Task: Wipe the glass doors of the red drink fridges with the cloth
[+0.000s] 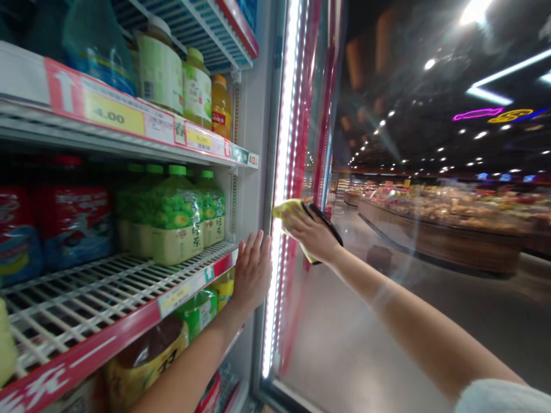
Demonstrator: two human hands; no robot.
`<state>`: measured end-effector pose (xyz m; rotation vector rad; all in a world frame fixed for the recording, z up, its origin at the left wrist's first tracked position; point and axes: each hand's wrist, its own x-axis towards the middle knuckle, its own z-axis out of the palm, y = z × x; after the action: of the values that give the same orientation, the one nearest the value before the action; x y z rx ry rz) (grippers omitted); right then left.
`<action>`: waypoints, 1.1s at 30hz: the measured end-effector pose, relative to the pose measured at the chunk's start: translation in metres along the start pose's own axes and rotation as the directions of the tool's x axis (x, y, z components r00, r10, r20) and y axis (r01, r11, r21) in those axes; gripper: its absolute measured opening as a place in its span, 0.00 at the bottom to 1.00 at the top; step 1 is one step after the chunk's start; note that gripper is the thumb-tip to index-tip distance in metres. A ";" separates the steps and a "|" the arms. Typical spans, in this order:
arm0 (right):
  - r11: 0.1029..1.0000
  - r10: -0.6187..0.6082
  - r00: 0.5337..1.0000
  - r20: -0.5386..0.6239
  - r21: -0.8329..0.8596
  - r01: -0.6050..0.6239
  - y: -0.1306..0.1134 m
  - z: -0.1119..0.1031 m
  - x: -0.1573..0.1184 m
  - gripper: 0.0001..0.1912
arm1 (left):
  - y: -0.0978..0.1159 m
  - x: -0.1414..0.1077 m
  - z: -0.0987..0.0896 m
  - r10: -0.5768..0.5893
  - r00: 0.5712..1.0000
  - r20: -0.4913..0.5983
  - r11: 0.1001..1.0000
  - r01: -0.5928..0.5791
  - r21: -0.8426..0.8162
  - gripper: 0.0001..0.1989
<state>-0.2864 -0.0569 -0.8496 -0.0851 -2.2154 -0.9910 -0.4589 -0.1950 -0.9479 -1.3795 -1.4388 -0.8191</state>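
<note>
At centre, our flattened right hand [310, 232] holds a cloth [287, 207] at the lamp [284, 149]; our left hand [253, 274], fingers extended, is empty.

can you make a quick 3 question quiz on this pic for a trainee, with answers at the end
1. Which hand has the yellow cloth?
2. True or false: the large yellow price tag reads 9.00.
3. The bottles printed with green fruit have caps that are: a) red, b) green, c) white.

Key:
1. The right hand.
2. False; it reads 4.00.
3. b) green.
</note>
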 end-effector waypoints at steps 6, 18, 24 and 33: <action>0.976 0.179 0.981 -0.076 -0.113 -0.187 -0.002 -0.010 0.017 0.19 | 0.000 0.001 -0.007 -0.020 0.999 0.038 1.000 0.020 0.016 0.38; 0.997 0.046 0.999 0.012 -0.057 -0.045 -0.007 -0.003 -0.013 0.19 | 0.007 -0.001 -0.005 0.029 0.993 0.116 1.000 -0.028 -0.013 0.34; 0.993 0.081 0.997 -0.012 -0.087 -0.081 -0.041 0.018 -0.021 0.17 | 0.011 -0.006 0.000 0.021 0.995 0.100 1.000 -0.020 -0.015 0.33; 0.941 0.308 0.944 -0.121 -0.105 -0.321 -0.003 -0.028 -0.030 0.25 | 0.018 -0.007 0.004 0.036 0.996 0.082 0.996 -0.029 -0.081 0.35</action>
<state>-0.2491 -0.0719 -0.8570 -0.4226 -1.9674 -0.9283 -0.4422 -0.1910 -0.9581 -1.5093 -1.4567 -0.8146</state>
